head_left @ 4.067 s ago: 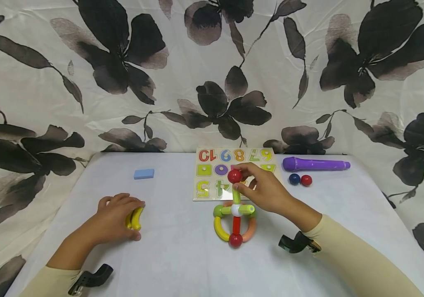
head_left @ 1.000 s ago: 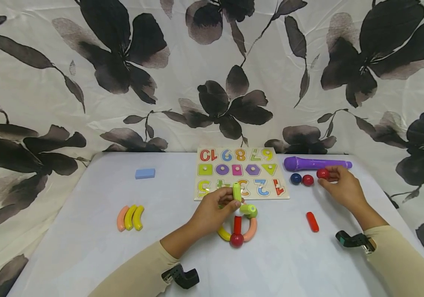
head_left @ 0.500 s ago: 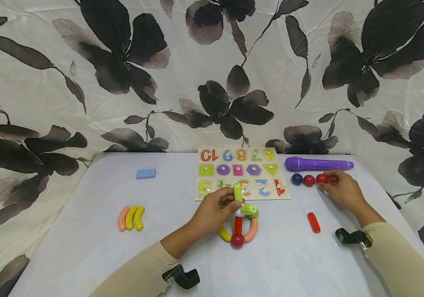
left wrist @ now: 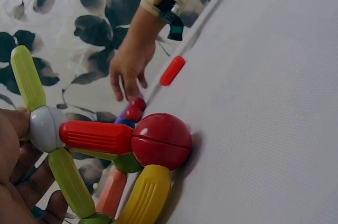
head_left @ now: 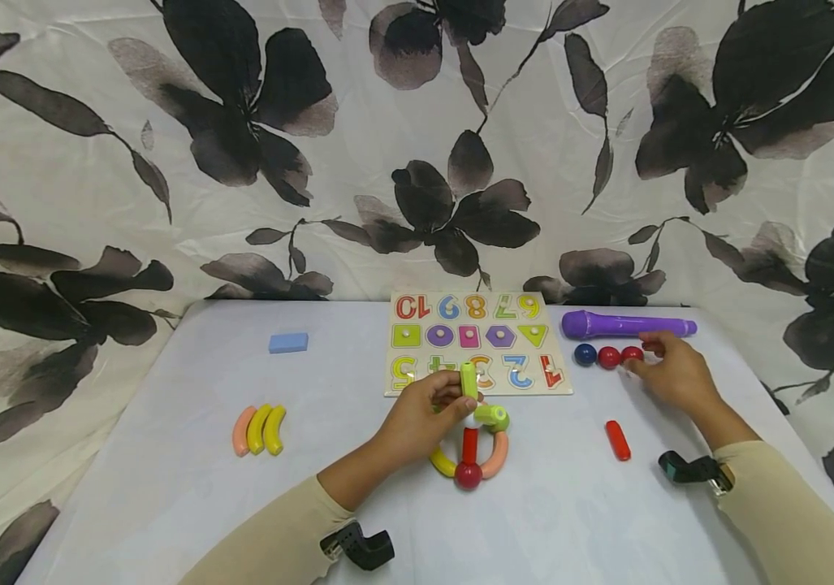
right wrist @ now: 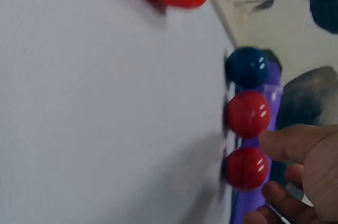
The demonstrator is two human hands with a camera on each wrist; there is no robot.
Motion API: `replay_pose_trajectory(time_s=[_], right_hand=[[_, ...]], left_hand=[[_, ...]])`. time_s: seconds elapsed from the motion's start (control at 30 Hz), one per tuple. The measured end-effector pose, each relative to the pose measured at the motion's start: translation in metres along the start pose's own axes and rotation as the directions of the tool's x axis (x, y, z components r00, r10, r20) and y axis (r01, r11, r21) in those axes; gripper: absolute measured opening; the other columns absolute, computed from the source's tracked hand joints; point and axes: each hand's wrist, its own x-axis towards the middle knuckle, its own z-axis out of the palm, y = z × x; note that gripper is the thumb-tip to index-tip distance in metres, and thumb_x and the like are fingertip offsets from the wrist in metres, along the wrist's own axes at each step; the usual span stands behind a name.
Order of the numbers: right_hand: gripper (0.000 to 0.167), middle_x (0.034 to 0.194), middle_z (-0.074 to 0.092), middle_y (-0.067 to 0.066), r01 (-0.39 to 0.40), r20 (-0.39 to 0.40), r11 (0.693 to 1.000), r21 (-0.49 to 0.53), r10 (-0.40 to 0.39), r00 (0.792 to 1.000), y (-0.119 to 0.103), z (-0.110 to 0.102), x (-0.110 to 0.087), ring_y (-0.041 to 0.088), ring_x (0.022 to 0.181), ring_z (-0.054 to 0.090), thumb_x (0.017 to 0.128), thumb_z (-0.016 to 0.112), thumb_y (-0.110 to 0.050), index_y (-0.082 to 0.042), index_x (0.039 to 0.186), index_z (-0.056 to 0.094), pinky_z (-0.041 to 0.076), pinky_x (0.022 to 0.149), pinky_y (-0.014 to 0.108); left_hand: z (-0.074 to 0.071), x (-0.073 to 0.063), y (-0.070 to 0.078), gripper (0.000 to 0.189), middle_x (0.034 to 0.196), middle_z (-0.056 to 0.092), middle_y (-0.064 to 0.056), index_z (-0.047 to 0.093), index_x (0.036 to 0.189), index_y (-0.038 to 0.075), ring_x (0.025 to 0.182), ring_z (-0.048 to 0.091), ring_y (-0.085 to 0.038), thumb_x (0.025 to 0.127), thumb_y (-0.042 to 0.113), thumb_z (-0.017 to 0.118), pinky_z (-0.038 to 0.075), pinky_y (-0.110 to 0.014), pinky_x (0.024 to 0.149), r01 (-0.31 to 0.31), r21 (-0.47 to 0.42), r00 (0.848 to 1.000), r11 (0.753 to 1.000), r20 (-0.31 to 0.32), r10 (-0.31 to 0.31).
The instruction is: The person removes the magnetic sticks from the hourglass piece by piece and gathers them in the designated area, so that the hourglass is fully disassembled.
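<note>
My left hand [head_left: 420,414] pinches the upright lime stick [head_left: 468,380] of a stick-and-ball model made of magnetic building pieces. A white ball [left wrist: 46,129] joins its lime sticks and a red stick [left wrist: 97,136], which runs to a large red ball [left wrist: 161,141]. Curved yellow [left wrist: 145,195] and peach [head_left: 495,455] rods form the base, partly hidden by the hand. Over at the right, my right hand [head_left: 680,378] is at the end red ball [right wrist: 246,168], thumb and fingers parted beside it. That ball stands in a row with another red ball [right wrist: 248,114] and a dark blue ball [right wrist: 247,67].
Behind the balls lies a purple microphone-shaped toy [head_left: 624,325]. A number-and-shape puzzle board [head_left: 433,318] is at the back. A red stick [head_left: 617,440] lies at right; a peach rod [head_left: 243,431] and two yellow rods [head_left: 265,429] at left, a blue block [head_left: 288,343] beyond.
My right hand has taken the red ball from the model's top, set it beside the other balls and loosened its fingers. My left hand has moved from the curved rods to the model.
</note>
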Motion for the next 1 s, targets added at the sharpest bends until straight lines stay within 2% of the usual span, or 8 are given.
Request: replay_pose_trajectory(time_s=[0.17, 0.3, 0.43, 0.53, 0.67, 0.73, 0.8, 1.0], right_hand=[[0.054, 0.135, 0.054, 0.031, 0.058, -0.096, 0.996, 0.061, -0.052, 0.994, -0.034, -0.003, -0.018, 0.049, 0.115, 0.053, 0.097, 0.071, -0.022, 0.005, 0.139, 0.051, 0.05, 0.092, 0.061], [0.047, 0.129, 0.061, 0.024, 0.192, -0.15, 0.975, 0.112, -0.175, 0.973, -0.069, 0.0, -0.041, 0.037, 0.1, 0.061, 0.096, 0.072, -0.018, 0.0, 0.136, 0.055, 0.057, 0.079, 0.035], [0.045, 0.121, 0.067, 0.016, 0.383, -0.156, 0.91, 0.159, -0.36, 0.92, -0.099, 0.009, -0.065, 0.029, 0.093, 0.066, 0.091, 0.078, -0.007, -0.003, 0.131, 0.059, 0.053, 0.072, 0.018], [0.047, 0.117, 0.07, 0.011, 0.497, -0.138, 0.842, 0.208, -0.478, 0.868, -0.117, 0.017, -0.082, 0.024, 0.091, 0.068, 0.086, 0.08, 0.001, -0.004, 0.128, 0.061, 0.057, 0.074, 0.021], [0.05, 0.114, 0.07, 0.004, 0.6, -0.104, 0.753, 0.272, -0.596, 0.796, -0.131, 0.029, -0.099, 0.017, 0.094, 0.068, 0.081, 0.083, 0.006, -0.007, 0.125, 0.062, 0.059, 0.077, 0.026], [0.052, 0.115, 0.07, 0.003, 0.615, -0.072, 0.726, 0.307, -0.627, 0.776, -0.136, 0.036, -0.107, 0.015, 0.098, 0.066, 0.08, 0.083, 0.006, -0.008, 0.126, 0.061, 0.06, 0.078, 0.028], [0.055, 0.117, 0.069, 0.002, 0.603, -0.031, 0.72, 0.344, -0.633, 0.773, -0.139, 0.042, -0.113, 0.015, 0.098, 0.067, 0.08, 0.085, 0.004, -0.01, 0.127, 0.06, 0.06, 0.078, 0.029], [0.055, 0.117, 0.067, -0.002, 0.533, 0.054, 0.745, 0.401, -0.6, 0.798, -0.145, 0.061, -0.121, 0.025, 0.101, 0.068, 0.081, 0.087, -0.002, -0.014, 0.127, 0.059, 0.06, 0.078, 0.031]], left_hand=[[0.0, 0.0, 0.0, 0.032, 0.107, 0.073, 0.006, 0.067, 0.127, 0.01, 0.099, 0.065, -0.014, 0.098, 0.022, 0.072, 0.055, -0.027, 0.088, -0.001, 0.004, 1.0, 1.0, 0.003, 0.001], [0.0, -0.001, 0.001, 0.031, 0.106, 0.073, 0.006, 0.067, 0.126, 0.011, 0.099, 0.065, -0.014, 0.098, 0.021, 0.072, 0.055, -0.027, 0.088, -0.003, 0.002, 1.0, 1.0, 0.002, 0.003], [0.0, 0.0, 0.001, 0.031, 0.106, 0.072, 0.007, 0.067, 0.126, 0.011, 0.099, 0.065, -0.014, 0.097, 0.021, 0.073, 0.055, -0.027, 0.088, -0.002, 0.0, 1.0, 1.0, -0.001, 0.002], [0.0, 0.0, 0.001, 0.031, 0.106, 0.072, 0.008, 0.067, 0.127, 0.011, 0.099, 0.065, -0.014, 0.097, 0.02, 0.073, 0.055, -0.026, 0.088, 0.008, 0.002, 1.0, 1.0, -0.002, -0.008], [0.0, 0.001, 0.001, 0.033, 0.107, 0.072, 0.008, 0.066, 0.128, 0.012, 0.101, 0.065, -0.013, 0.097, 0.021, 0.073, 0.055, -0.027, 0.09, 0.008, 0.004, 1.0, 1.0, 0.0, -0.008], [0.0, 0.0, 0.0, 0.033, 0.107, 0.072, 0.007, 0.066, 0.128, 0.011, 0.101, 0.066, -0.014, 0.098, 0.022, 0.072, 0.055, -0.028, 0.091, 0.003, 0.004, 1.0, 1.0, 0.003, -0.003], [0.0, 0.0, 0.0, 0.033, 0.107, 0.072, 0.007, 0.066, 0.128, 0.011, 0.101, 0.066, -0.015, 0.098, 0.023, 0.072, 0.055, -0.03, 0.092, -0.003, 0.003, 1.0, 1.0, 0.005, 0.003], [-0.001, 0.0, 0.0, 0.033, 0.108, 0.073, 0.006, 0.066, 0.127, 0.01, 0.102, 0.066, -0.015, 0.099, 0.024, 0.071, 0.054, -0.032, 0.093, -0.024, 0.005, 1.0, 1.0, 0.008, 0.024]])
